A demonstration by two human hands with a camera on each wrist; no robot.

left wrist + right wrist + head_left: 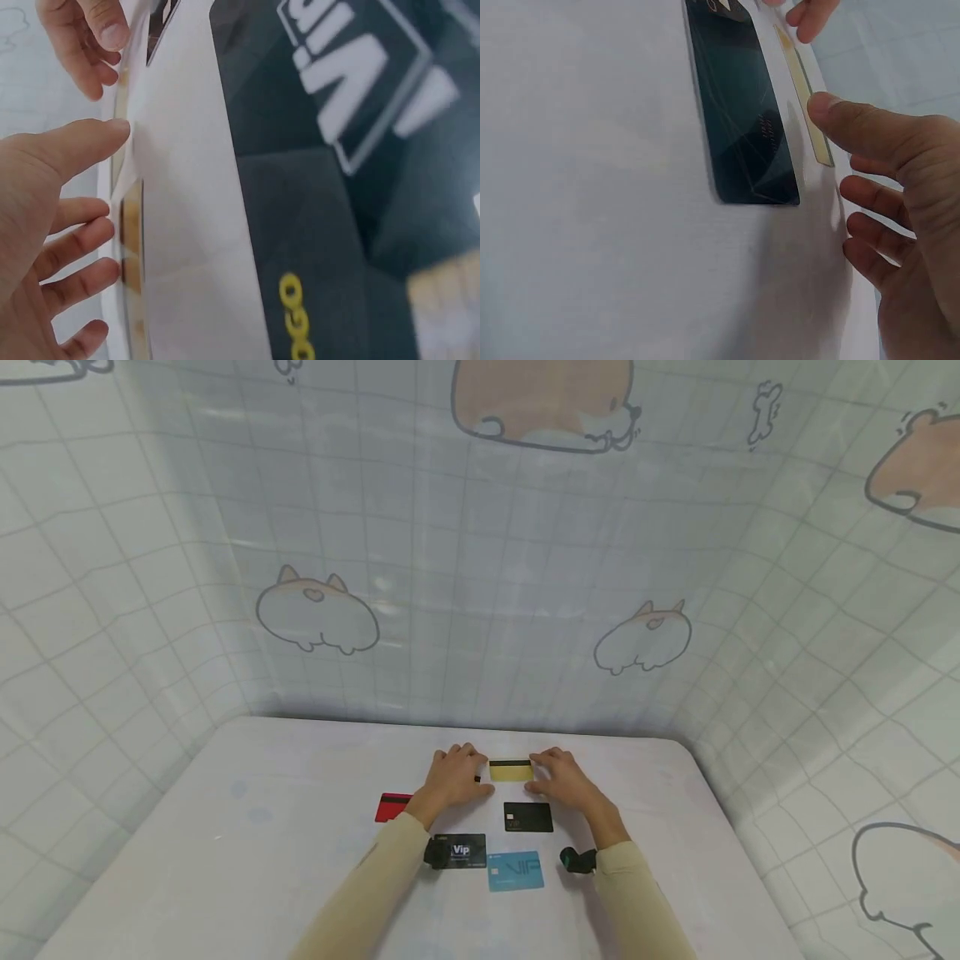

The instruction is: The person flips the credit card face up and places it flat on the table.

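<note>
A yellow card (512,772) with a black stripe lies flat between my two hands. At its left end is my left hand (452,778), thumb and fingers apart. Beneath that hand lies another card, mostly hidden, of which a gold edge (132,262) shows beside the fingers in the left wrist view. My right hand (564,781) is at the yellow card's right end, fingers loosely bent. In the right wrist view its thumb tip overlaps the yellow card (807,112). A black card (528,817) with a chip lies just nearer than the yellow one.
A red card (392,807) is partly covered by my left wrist. Closer in lie a black Vip card (461,852) and a light blue card (516,871). The white table (300,827) is enclosed by a grid-patterned curtain (480,543).
</note>
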